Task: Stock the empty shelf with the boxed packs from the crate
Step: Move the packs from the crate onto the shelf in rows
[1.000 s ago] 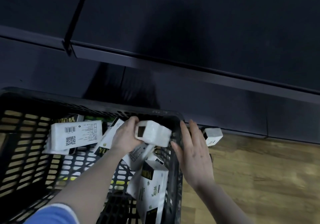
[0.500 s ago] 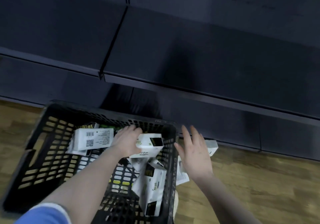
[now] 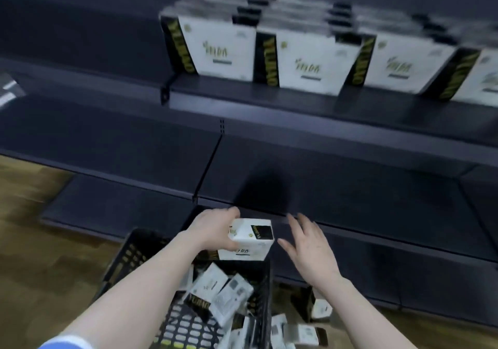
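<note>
— What had moved since half a second back?

— The view had swung upward, so an upper dark shelf (image 3: 310, 100) with a row of white-and-black boxed packs (image 3: 304, 63) standing upright came into sight. My left hand (image 3: 215, 230) had lifted one white cardboard pack with a black-and-gold end panel (image 3: 250, 239) up out of the black plastic lattice crate (image 3: 126, 257); before, it was down among the others inside.

— How was the grip on it?

— The left hand held the pack from its left side, fingers curled over the top edge and thumb below. The pack hung above the crate's far rim, just in front of the edge of the bare dark metal shelf (image 3: 336, 187).

— And the other hand?

— My right hand (image 3: 310, 249) was spread wide, fingers straight, just right of the pack and apart from it, holding nothing.

— What was left in the crate?

— Several more white packs (image 3: 221, 294) lay jumbled and tilted in it. A few packs (image 3: 301, 332) lay on the wooden floor (image 3: 35, 268) right of the crate. The picture was blurred, so I could not read the small print.
</note>
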`<state>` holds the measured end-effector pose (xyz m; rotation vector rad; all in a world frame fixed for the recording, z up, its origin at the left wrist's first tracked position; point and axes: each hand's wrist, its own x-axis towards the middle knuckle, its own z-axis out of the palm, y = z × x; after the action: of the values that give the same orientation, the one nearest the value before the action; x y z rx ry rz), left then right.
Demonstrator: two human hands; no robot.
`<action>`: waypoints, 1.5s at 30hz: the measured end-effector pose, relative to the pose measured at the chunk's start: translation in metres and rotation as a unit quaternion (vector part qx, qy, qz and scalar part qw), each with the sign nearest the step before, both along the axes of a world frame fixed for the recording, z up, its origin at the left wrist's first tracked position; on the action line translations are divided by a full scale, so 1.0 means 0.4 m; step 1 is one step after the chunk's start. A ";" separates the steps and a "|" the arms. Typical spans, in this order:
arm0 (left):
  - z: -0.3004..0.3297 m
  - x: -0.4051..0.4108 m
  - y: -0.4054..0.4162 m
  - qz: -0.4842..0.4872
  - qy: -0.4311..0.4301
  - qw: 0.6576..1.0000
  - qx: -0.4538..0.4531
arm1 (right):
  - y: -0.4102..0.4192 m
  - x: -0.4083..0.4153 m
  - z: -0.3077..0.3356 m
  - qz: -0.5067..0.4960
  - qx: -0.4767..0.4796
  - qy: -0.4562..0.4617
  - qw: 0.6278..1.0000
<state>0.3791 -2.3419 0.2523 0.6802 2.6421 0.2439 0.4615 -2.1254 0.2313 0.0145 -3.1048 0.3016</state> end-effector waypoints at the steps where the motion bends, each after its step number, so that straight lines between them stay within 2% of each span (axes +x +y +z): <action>1: 0.035 -0.002 -0.004 -0.002 0.004 1.000 0.006 | -0.009 -0.002 0.033 0.000 0.004 0.008 1.000; 8: 0.262 -0.008 -0.041 -0.023 0.039 0.998 0.039 | -0.068 0.007 0.262 0.016 0.020 0.022 0.999; 12: 0.393 -0.008 -0.054 -0.039 0.072 0.995 0.050 | -0.077 0.026 0.367 0.024 0.011 0.060 0.998; 25: 0.737 -0.003 0.015 -0.065 0.158 0.982 0.082 | 0.011 0.021 0.683 0.028 0.057 0.141 0.988; 33: 0.832 0.001 0.171 -0.060 0.194 0.976 0.081 | 0.139 -0.006 0.786 0.063 0.061 0.154 0.984; 45: 0.814 -0.050 0.361 -0.057 0.211 0.974 0.064 | 0.306 -0.073 0.789 0.115 0.060 0.133 0.983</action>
<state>0.3592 -2.1973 0.5778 1.0225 2.9908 0.2631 0.4323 -2.0031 0.5471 0.3840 -2.8497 0.1049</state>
